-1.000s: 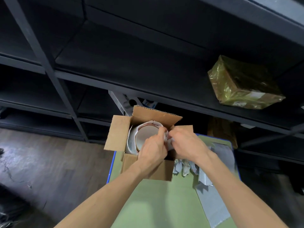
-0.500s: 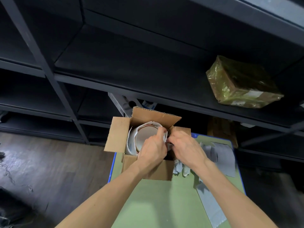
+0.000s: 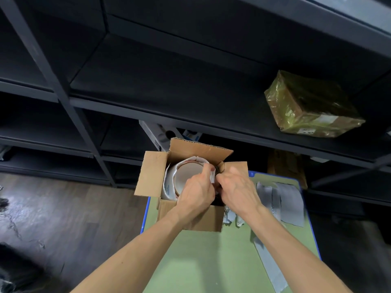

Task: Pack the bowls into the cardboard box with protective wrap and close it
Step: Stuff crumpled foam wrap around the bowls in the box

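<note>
Above green table [image 3: 201, 261], left hand [image 3: 195, 191], right hand [image 3: 237, 187] pinch boxed wrap [image 3: 169, 182]

Left hand [image 3: 196, 193] and right hand [image 3: 239, 191] on paper wrap [image 3: 169, 183] round bowl [image 3: 187, 176] in open cardboard box [image 3: 203, 220]

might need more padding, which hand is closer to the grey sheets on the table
Right. The right hand is at the right side of the cardboard box, beside the grey sheets; the left hand is over its opening, farther left. Both pinch the white wrap.

No text legible, white label [image 3: 326, 119] on plastic-wrapped parcel [image 3: 306, 102] blurred, print on paper wrap [image 3: 168, 188] too small
</note>
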{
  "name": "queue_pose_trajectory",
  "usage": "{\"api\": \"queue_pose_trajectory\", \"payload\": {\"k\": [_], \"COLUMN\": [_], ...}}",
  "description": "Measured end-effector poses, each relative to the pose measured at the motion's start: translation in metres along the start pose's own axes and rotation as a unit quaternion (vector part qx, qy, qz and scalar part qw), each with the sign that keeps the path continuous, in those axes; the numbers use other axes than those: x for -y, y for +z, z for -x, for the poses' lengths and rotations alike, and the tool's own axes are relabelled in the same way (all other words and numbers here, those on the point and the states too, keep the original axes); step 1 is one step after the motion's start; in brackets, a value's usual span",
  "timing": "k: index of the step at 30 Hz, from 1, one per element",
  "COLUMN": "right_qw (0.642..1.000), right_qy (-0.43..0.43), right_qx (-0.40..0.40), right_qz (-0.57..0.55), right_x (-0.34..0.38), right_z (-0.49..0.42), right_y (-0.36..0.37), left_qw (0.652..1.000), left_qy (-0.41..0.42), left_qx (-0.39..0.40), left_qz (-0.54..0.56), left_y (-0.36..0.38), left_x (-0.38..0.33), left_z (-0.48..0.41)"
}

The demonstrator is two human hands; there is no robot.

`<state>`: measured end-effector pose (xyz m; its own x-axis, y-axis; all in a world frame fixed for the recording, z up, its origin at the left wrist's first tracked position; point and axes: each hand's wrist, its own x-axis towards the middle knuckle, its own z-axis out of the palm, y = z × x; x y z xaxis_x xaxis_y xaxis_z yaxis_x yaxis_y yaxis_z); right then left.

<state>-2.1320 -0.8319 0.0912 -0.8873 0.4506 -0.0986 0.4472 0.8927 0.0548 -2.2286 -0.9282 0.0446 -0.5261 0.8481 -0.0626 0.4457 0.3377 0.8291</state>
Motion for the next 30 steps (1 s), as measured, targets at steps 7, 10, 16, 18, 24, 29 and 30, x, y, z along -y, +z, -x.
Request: {"api": "queue_pose_trajectory", "payload": {"k": [7,10,16,18,24,29,30], "right_qw": [0.999,1.0,0.999,0.998,0.995,0.995,0.995], "right_qy": [0.021,0.011,-0.002,-0.009,0.0,0.011,0.016], "right_qx": [-0.025,-0.017,-0.032,-0.042,-0.063,-0.09,-0.092], "right_qz": [-0.026,-0.023,0.031,0.043,0.074,0.039,0.037], "right_x": [-0.009,-0.009,-0.004,0.001,0.013,0.001,0.0], "right_z": [0.012,0.01,0.001,0.001,0.0,0.003,0.004], "right_y": [-0.009,-0.008,0.0,-0.002,-0.008,0.005,0.006], "left_qw": [1.0,1.0,0.999,0.999,1.0,1.0,1.0], "left_qy": [0.003,0.005,0.009,0.013,0.019,0.023,0.026], "left_qx": [0.001,-0.006,0.005,0.007,0.003,0.003,0.001], "left_qz": [0.003,0.009,0.03,0.031,0.019,0.019,0.015], "left_y": [0.001,0.002,0.0,0.0,0.001,0.0,0.001], "left_x": [0.001,0.002,0.002,0.003,0.005,0.005,0.006], "left_z": [-0.001,-0.001,-0.001,-0.001,-0.002,0.0,0.0]}}
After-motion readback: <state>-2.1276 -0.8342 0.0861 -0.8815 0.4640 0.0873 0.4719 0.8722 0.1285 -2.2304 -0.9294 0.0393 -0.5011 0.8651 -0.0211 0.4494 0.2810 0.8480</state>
